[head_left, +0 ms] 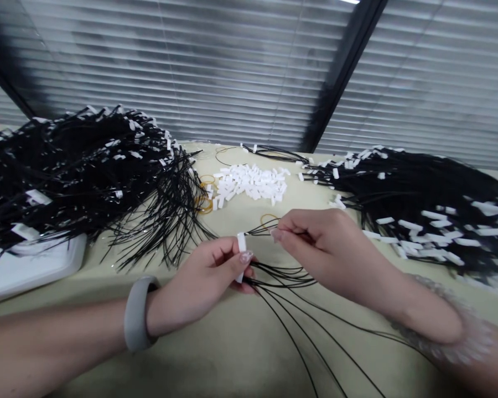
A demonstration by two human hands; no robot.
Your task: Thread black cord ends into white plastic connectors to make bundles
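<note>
In the middle of the head view, my left hand (218, 268) pinches a long white connector housing (242, 243) between thumb and fingers. Several thin black wires (284, 273) run from the housing's right side; some bend down over the table toward the lower right. Just to the right and slightly higher, my right hand (321, 243) is closed, thumb against index finger, on black wires near the housing's upper end. The wire ends inside its fingers are hidden. A grey band sits on my left wrist and a clear coiled band on the right.
Loose white housings (253, 182) lie heaped at the table's centre, beside yellow rubber bands (203, 204). A large pile of black wires (66, 166) rests on the left, partly over a white tray (66, 257). Another wire pile (431, 188) is on the right. Window blinds (232, 66) stand behind.
</note>
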